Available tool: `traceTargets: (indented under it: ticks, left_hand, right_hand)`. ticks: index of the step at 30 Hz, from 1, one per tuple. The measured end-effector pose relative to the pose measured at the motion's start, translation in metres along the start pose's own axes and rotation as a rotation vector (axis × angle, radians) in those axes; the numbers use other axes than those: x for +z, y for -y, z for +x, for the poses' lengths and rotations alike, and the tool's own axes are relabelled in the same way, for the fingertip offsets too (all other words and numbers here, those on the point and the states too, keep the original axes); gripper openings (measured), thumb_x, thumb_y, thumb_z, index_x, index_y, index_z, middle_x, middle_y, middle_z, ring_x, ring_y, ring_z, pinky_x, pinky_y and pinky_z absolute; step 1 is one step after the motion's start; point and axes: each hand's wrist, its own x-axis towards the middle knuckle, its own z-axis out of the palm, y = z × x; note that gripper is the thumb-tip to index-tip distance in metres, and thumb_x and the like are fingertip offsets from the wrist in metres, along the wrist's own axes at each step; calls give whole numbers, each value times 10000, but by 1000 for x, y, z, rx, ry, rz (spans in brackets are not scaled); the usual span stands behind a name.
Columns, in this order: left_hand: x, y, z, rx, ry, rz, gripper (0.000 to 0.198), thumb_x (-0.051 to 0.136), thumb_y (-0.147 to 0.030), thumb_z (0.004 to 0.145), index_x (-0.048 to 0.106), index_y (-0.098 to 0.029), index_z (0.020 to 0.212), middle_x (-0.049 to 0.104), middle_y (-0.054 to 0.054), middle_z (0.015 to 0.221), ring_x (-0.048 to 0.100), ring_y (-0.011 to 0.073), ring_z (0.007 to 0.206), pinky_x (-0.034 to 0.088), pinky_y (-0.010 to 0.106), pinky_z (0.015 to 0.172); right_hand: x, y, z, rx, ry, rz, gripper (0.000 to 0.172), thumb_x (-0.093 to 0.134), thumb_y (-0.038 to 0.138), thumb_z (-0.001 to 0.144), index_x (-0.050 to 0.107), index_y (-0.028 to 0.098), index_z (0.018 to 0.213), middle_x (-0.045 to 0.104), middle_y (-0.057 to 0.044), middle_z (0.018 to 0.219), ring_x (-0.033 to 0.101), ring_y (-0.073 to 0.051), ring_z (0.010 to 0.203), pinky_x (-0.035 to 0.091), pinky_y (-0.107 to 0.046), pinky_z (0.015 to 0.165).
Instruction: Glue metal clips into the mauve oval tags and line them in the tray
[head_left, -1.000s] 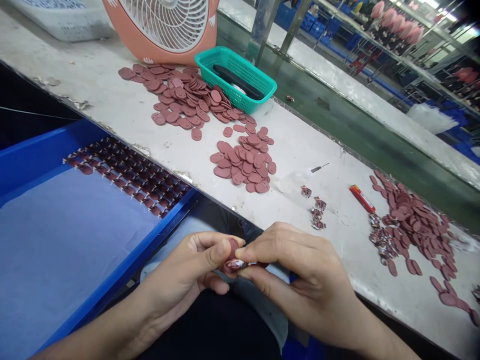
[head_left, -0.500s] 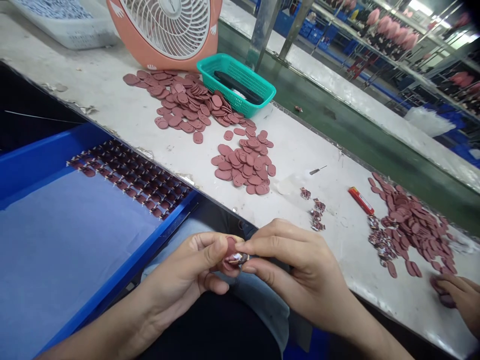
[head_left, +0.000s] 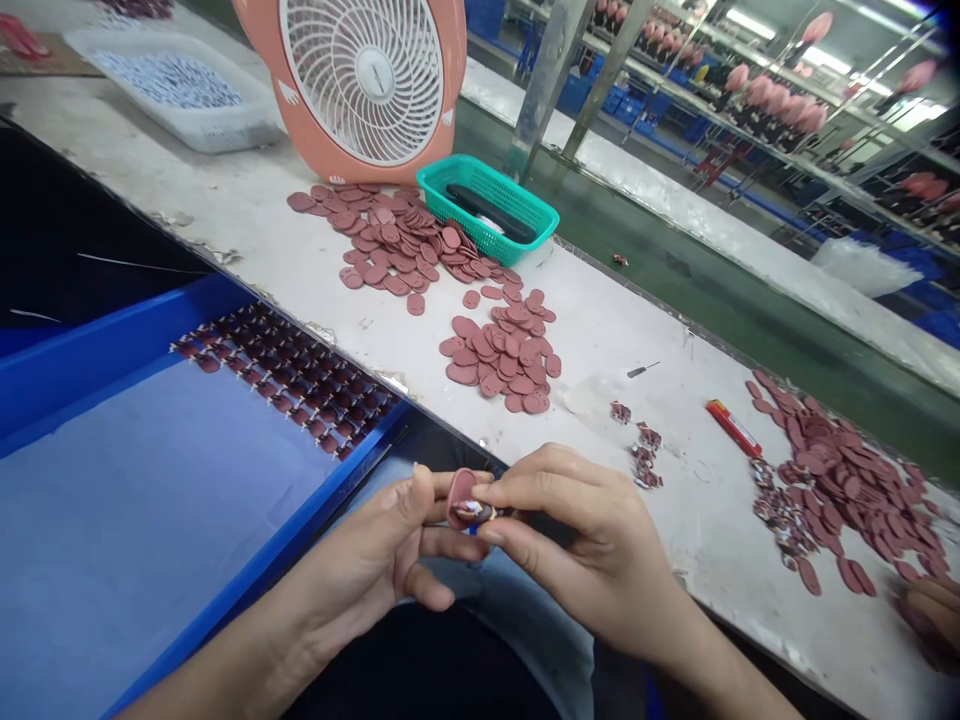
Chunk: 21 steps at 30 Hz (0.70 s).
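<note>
Over my lap, a small maroon oval piece (head_left: 460, 492) is held edge-on, its slightly cupped face turned to the left. A small dark ornament (head_left: 474, 511) with white and gold parts sits at its lower edge. Thumb and forefinger of my right hand (head_left: 581, 545) pinch the pair from the right. My left hand (head_left: 397, 545) is open, thumb raised apart from the piece and fingers stretched behind it. Whether those fingers touch its back is hidden. A pile of similar maroon ovals (head_left: 502, 355) lies on the white table (head_left: 592, 310) beyond my hands.
At left, a blue tray (head_left: 165, 440) holds rows of finished-looking dark pieces. An orange fan (head_left: 375, 75), a green basket (head_left: 487, 205) and a white tub (head_left: 180, 95) stand behind. Rightward lie loose ornaments (head_left: 646, 455), a red-yellow tube (head_left: 733, 428), more ovals and another person's blurred hand (head_left: 934, 610).
My left thumb has lifted off the oval piece and the left fingers have spread. The piece now shows its cupped face. The other person's hand has moved toward the right edge. My view has shifted slightly.
</note>
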Motion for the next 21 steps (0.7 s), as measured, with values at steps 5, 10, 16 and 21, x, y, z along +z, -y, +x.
traceTargets:
  ticks: [5, 10, 16, 21]
  left_hand:
    - [-11, 1, -2, 358, -388, 74, 403, 950, -501, 579, 758, -218, 793, 637, -5, 717, 550, 117, 581, 505, 160, 413]
    - [-13, -1, 0, 532, -438, 163, 349, 969, -403, 573, 726, -200, 721, 639, -5, 691, 515, 113, 551, 477, 177, 416]
    - [-23, -9, -3, 622, -555, 175, 273, 923, -395, 657, 760, -201, 758, 689, 14, 771, 530, 108, 579, 459, 174, 438]
    - [-37, -19, -9, 595, -660, 159, 334, 864, -492, 695, 732, -197, 782, 654, 13, 757, 571, 147, 643, 484, 208, 459]
  right_hand:
    - [30, -8, 4, -155, -227, -396, 167, 697, 100, 908, 714, 112, 1073, 707, -70, 827, 619, -161, 739, 556, -290, 650]
    - [64, -17, 11, -382, -295, -613, 303, 720, 56, 873, 657, 23, 1168, 715, -91, 785, 608, -183, 658, 496, -332, 561]
    - [87, -28, 31, -423, -237, -564, 241, 671, 69, 915, 658, 36, 1153, 721, -76, 781, 623, -178, 651, 472, -342, 548]
    - [100, -21, 43, -445, -221, -547, 196, 690, 113, 909, 677, 55, 1096, 719, -63, 748, 630, -166, 615, 497, -331, 523]
